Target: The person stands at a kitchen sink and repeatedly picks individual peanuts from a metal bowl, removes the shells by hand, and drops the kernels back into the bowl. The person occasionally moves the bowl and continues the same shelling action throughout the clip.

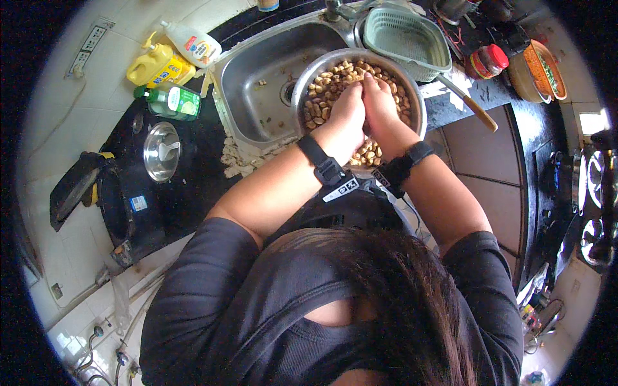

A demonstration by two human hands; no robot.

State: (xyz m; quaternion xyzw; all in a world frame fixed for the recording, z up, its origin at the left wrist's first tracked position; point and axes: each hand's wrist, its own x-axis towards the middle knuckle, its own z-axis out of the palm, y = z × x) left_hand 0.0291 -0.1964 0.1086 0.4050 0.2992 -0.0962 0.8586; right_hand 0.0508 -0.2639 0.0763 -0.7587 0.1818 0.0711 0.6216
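A round metal basin (421, 103) filled with unshelled peanuts (316, 108) sits at the right part of the sink, its near side close to my body. My left hand (348, 111) and my right hand (381, 101) are pressed together, palm against palm, over the middle of the peanuts. The fingers point away from me. Whether any peanuts lie between the palms is hidden. Black straps circle both wrists and cross the basin's near rim in the view.
Left of the basin is the stainless-steel sink (251, 106) with scraps inside. A green colander (405, 36) and a wooden-handled utensil (480, 113) are at right, near a red-lidded jar (486, 62). Pump bottles (166, 67) and a metal bowl (153, 161) with a white spoon stand left.
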